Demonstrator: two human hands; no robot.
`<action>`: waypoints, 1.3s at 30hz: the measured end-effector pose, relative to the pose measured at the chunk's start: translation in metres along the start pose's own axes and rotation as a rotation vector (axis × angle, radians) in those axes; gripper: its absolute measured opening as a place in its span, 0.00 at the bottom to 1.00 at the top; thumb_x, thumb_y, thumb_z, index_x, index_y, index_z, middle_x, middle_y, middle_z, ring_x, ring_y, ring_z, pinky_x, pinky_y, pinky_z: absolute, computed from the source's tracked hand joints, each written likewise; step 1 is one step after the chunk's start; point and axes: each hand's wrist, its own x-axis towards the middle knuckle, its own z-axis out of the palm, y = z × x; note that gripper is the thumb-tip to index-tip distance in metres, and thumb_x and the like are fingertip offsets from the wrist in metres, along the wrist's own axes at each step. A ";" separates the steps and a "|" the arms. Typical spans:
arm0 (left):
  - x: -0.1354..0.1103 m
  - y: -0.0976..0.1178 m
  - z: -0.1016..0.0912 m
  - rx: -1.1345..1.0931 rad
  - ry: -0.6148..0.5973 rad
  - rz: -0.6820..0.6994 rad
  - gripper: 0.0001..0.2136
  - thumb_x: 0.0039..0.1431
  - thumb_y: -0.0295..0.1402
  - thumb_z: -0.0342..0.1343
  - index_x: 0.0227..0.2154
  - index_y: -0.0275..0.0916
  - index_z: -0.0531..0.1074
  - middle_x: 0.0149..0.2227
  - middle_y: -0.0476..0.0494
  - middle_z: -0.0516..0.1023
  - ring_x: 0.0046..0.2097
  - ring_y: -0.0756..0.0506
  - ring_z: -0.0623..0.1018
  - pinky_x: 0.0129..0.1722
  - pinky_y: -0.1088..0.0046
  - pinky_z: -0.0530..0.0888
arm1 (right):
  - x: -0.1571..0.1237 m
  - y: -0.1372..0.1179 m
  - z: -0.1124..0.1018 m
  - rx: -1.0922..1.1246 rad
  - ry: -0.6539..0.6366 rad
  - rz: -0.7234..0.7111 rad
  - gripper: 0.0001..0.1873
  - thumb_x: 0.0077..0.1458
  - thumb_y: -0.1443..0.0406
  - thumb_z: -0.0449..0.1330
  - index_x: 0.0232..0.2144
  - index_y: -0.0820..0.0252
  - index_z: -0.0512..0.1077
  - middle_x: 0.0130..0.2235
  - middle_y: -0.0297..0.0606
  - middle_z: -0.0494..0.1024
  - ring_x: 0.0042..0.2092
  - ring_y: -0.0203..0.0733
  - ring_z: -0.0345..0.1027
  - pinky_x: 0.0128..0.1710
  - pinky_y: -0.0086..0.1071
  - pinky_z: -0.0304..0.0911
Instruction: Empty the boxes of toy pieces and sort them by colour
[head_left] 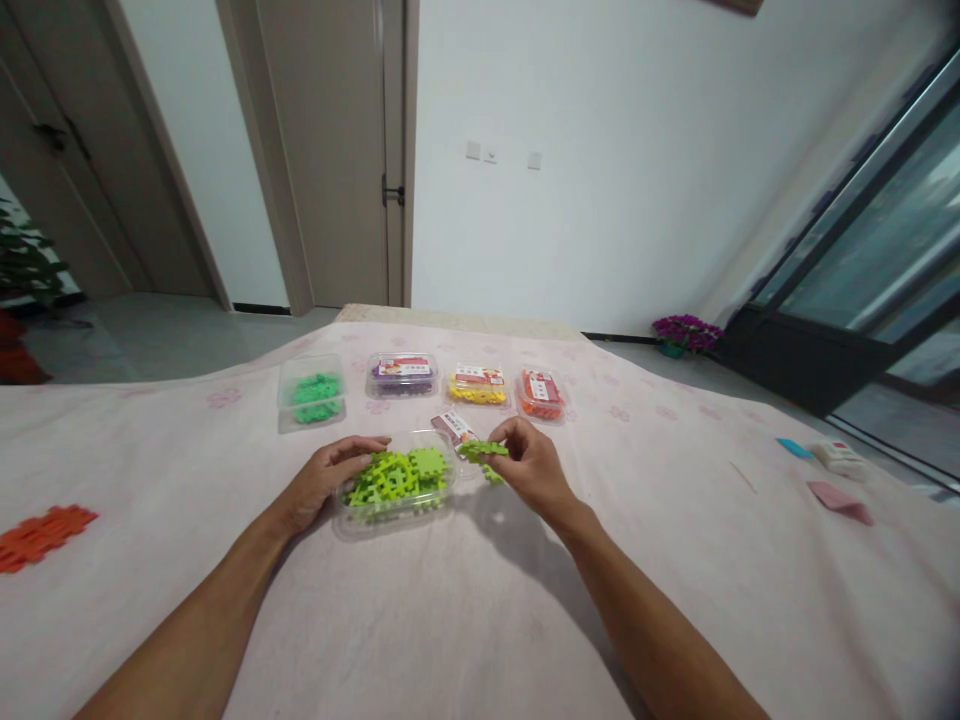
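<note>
A clear plastic box (352, 522) full of lime-green interlocking pieces (399, 477) lies on the pink cloth (465, 620) in front of me. My left hand (330, 478) rests on the box's left rim, fingers curled over its edge. Just right of the box, my right hand (531, 462) pinches a few joined lime-green pieces (484, 452), with one more green piece (493, 473) below them. The box's labelled lid (454, 428) stands open behind.
Beyond lie a box of dark green pieces (313, 394), then purple (403, 375), yellow (477, 385) and orange (540, 392) boxes in a row. An assembled orange mat (39, 535) lies far left. Small blue, white and pink items (832, 470) sit far right.
</note>
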 end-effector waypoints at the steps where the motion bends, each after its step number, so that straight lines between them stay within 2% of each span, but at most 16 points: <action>1: 0.000 -0.001 0.000 -0.006 -0.006 -0.003 0.16 0.54 0.44 0.65 0.40 0.39 0.81 0.61 0.34 0.74 0.61 0.33 0.73 0.64 0.51 0.65 | 0.002 -0.003 0.013 -0.035 0.013 -0.040 0.13 0.48 0.58 0.68 0.31 0.56 0.69 0.23 0.28 0.66 0.25 0.35 0.57 0.26 0.29 0.52; 4: 0.000 -0.002 -0.001 -0.016 -0.009 -0.014 0.14 0.54 0.43 0.65 0.38 0.39 0.82 0.63 0.34 0.72 0.61 0.33 0.74 0.62 0.52 0.66 | 0.008 -0.011 0.043 -0.148 0.025 -0.182 0.07 0.50 0.65 0.64 0.33 0.56 0.69 0.28 0.30 0.69 0.29 0.36 0.62 0.31 0.30 0.56; 6: 0.000 -0.002 -0.001 -0.005 -0.009 -0.008 0.13 0.55 0.43 0.64 0.38 0.40 0.82 0.62 0.34 0.73 0.61 0.33 0.74 0.62 0.52 0.67 | 0.009 -0.013 0.051 -0.249 -0.077 -0.284 0.09 0.48 0.71 0.61 0.34 0.56 0.69 0.33 0.33 0.73 0.34 0.39 0.66 0.36 0.31 0.60; 9: 0.001 -0.001 0.000 0.028 -0.024 0.009 0.13 0.57 0.43 0.62 0.39 0.40 0.81 0.61 0.35 0.74 0.61 0.34 0.73 0.62 0.52 0.66 | 0.007 -0.017 0.048 -0.356 -0.259 -0.343 0.17 0.42 0.76 0.57 0.36 0.55 0.71 0.39 0.35 0.76 0.41 0.43 0.69 0.43 0.33 0.62; 12: 0.001 0.001 0.002 0.041 -0.029 0.008 0.14 0.58 0.43 0.61 0.39 0.39 0.81 0.60 0.34 0.75 0.61 0.34 0.73 0.63 0.53 0.65 | 0.007 -0.021 0.036 -0.368 -0.303 -0.268 0.20 0.39 0.78 0.55 0.33 0.54 0.73 0.41 0.33 0.79 0.45 0.45 0.70 0.48 0.35 0.63; 15: 0.001 0.003 0.004 0.045 -0.012 0.006 0.14 0.57 0.44 0.61 0.39 0.39 0.81 0.60 0.35 0.76 0.61 0.34 0.73 0.62 0.54 0.66 | 0.012 -0.026 0.033 -0.394 -0.258 -0.217 0.17 0.43 0.78 0.55 0.31 0.54 0.75 0.39 0.33 0.80 0.44 0.44 0.71 0.48 0.36 0.63; 17: 0.001 0.004 0.005 0.051 -0.009 0.014 0.14 0.56 0.44 0.62 0.39 0.40 0.82 0.60 0.35 0.75 0.61 0.34 0.73 0.62 0.54 0.66 | 0.016 -0.028 0.039 -0.408 -0.236 -0.281 0.15 0.49 0.76 0.57 0.34 0.55 0.77 0.39 0.34 0.81 0.45 0.44 0.71 0.49 0.36 0.62; 20: -0.001 0.008 0.005 0.056 -0.022 0.019 0.16 0.54 0.46 0.64 0.39 0.40 0.82 0.60 0.35 0.75 0.61 0.34 0.74 0.61 0.54 0.67 | 0.020 -0.028 0.050 -0.449 -0.325 -0.429 0.12 0.56 0.68 0.64 0.44 0.55 0.78 0.46 0.38 0.81 0.50 0.46 0.70 0.54 0.39 0.59; 23: -0.003 0.012 0.006 0.062 -0.060 0.012 0.17 0.52 0.46 0.65 0.40 0.40 0.82 0.62 0.35 0.73 0.61 0.33 0.73 0.61 0.53 0.68 | 0.020 -0.027 0.056 -0.551 -0.424 -0.423 0.16 0.53 0.63 0.70 0.45 0.53 0.80 0.46 0.39 0.82 0.52 0.49 0.70 0.54 0.41 0.58; 27: 0.000 0.015 0.006 0.080 -0.080 -0.028 0.18 0.48 0.46 0.69 0.39 0.40 0.83 0.62 0.33 0.73 0.60 0.32 0.74 0.60 0.52 0.69 | 0.020 -0.022 0.055 -0.591 -0.456 -0.378 0.16 0.50 0.65 0.71 0.44 0.51 0.81 0.44 0.39 0.83 0.50 0.50 0.71 0.53 0.43 0.59; 29: 0.003 0.017 0.006 0.114 -0.085 -0.052 0.19 0.45 0.46 0.70 0.37 0.40 0.83 0.60 0.32 0.75 0.58 0.32 0.76 0.59 0.53 0.69 | 0.020 -0.017 0.051 -0.489 -0.434 -0.387 0.16 0.50 0.67 0.70 0.44 0.51 0.81 0.46 0.39 0.83 0.52 0.49 0.71 0.55 0.43 0.59; 31: 0.005 0.019 0.005 0.174 -0.089 -0.069 0.19 0.44 0.46 0.71 0.36 0.40 0.83 0.56 0.32 0.79 0.54 0.33 0.78 0.56 0.53 0.71 | 0.021 -0.010 0.041 -0.335 -0.359 -0.350 0.17 0.52 0.67 0.68 0.46 0.52 0.80 0.49 0.39 0.81 0.53 0.47 0.71 0.56 0.42 0.61; 34: 0.007 0.021 0.004 0.279 -0.068 -0.082 0.19 0.42 0.46 0.71 0.35 0.39 0.83 0.45 0.33 0.83 0.44 0.34 0.81 0.47 0.55 0.75 | 0.024 0.008 0.012 -0.191 -0.222 -0.158 0.14 0.58 0.64 0.63 0.48 0.55 0.79 0.49 0.41 0.81 0.50 0.46 0.74 0.50 0.39 0.66; 36: 0.008 0.021 0.004 0.332 -0.058 -0.083 0.19 0.41 0.45 0.70 0.35 0.39 0.83 0.40 0.35 0.84 0.40 0.36 0.81 0.42 0.58 0.75 | 0.026 0.021 -0.014 -0.237 -0.199 -0.021 0.14 0.57 0.63 0.63 0.46 0.56 0.80 0.47 0.42 0.81 0.47 0.46 0.75 0.46 0.37 0.67; 39: 0.009 0.020 0.004 0.357 -0.061 -0.072 0.18 0.42 0.45 0.70 0.33 0.39 0.82 0.36 0.38 0.84 0.37 0.38 0.80 0.39 0.62 0.74 | 0.024 0.038 -0.050 -0.479 -0.300 0.139 0.18 0.46 0.67 0.70 0.43 0.54 0.81 0.46 0.40 0.81 0.48 0.49 0.74 0.47 0.37 0.66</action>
